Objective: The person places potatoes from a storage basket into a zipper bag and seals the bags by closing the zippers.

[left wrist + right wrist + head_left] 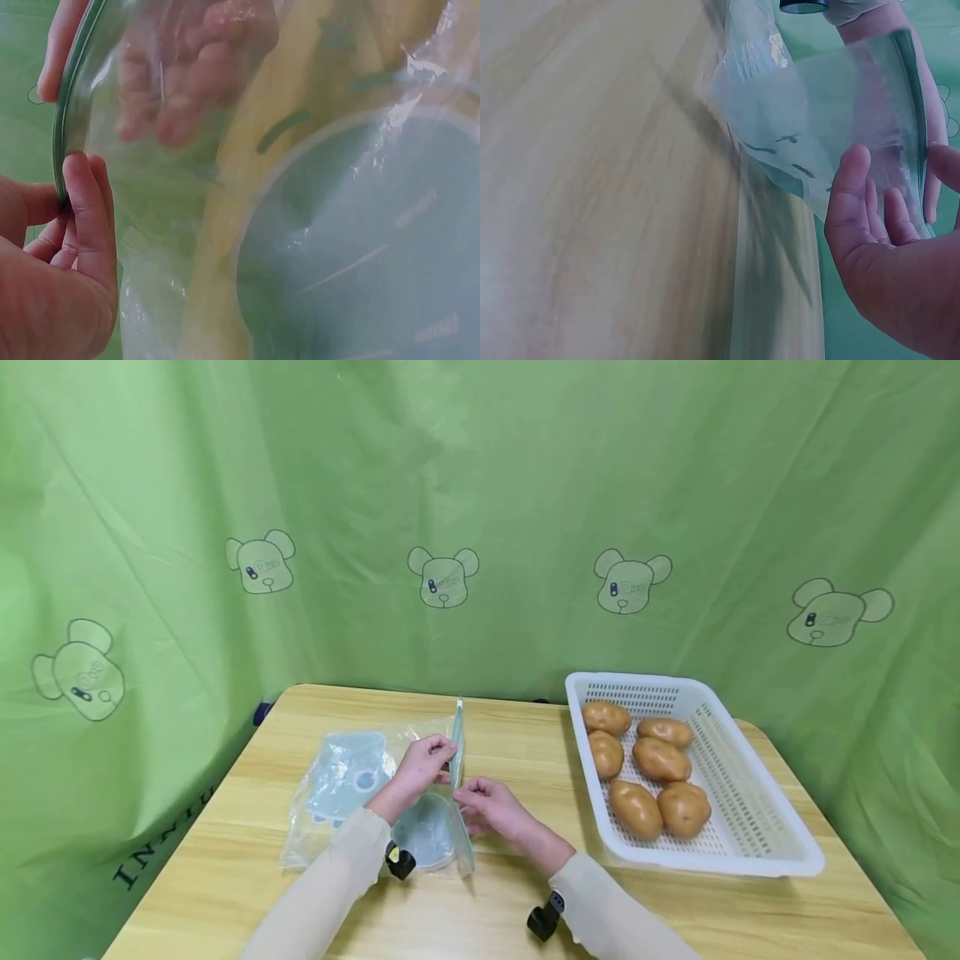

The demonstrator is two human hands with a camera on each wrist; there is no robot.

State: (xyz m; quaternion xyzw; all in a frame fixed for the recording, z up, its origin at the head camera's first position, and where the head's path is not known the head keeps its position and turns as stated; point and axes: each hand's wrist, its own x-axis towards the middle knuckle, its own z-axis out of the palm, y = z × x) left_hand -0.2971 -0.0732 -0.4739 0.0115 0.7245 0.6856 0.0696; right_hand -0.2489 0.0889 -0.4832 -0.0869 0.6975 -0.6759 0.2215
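A clear plastic zip bag with pale blue printed shapes lies across the left-middle of the table, its green zip edge raised. My left hand pinches that zip edge between thumb and fingers. Nearer to me along the same edge, my right hand pinches it too, thumb on one side and fingers on the other. The bag's film stands up from the table in the right wrist view. In the left wrist view the right hand's fingers show through the film.
To the right stands a white slotted plastic basket with several brown potatoes in it. The wooden table ends at the back against a green curtain printed with bear heads.
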